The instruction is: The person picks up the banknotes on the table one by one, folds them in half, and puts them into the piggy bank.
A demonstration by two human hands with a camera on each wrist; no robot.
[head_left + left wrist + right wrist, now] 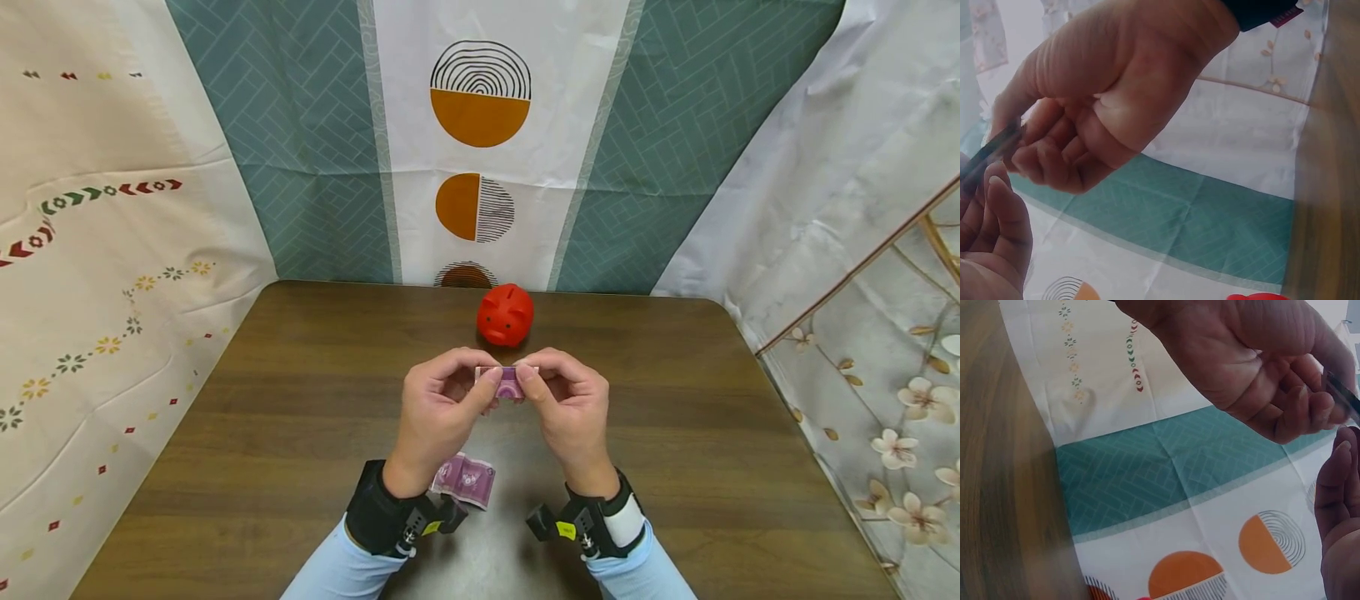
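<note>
Both hands meet over the middle of the table, holding a small purple banknote (509, 384) that looks folded. My left hand (442, 404) pinches its left end between thumb and fingers. At the other end, the thumb and fingers of my right hand (567, 404) pinch it. Seen nearly edge-on, the banknote (991, 153) is a thin dark strip in the left wrist view. Just beyond the hands stands a red piggy bank (506, 315), its face toward me. More purple banknote paper (465, 481), creased, lies on the table by my left wrist.
The brown wooden table (300, 400) reaches back to a teal and white patterned cloth (315, 150). A cream cloth (112, 317) hangs at the left and a floral white cloth (862, 350) at the right. Each wrist wears a black strap with a small camera.
</note>
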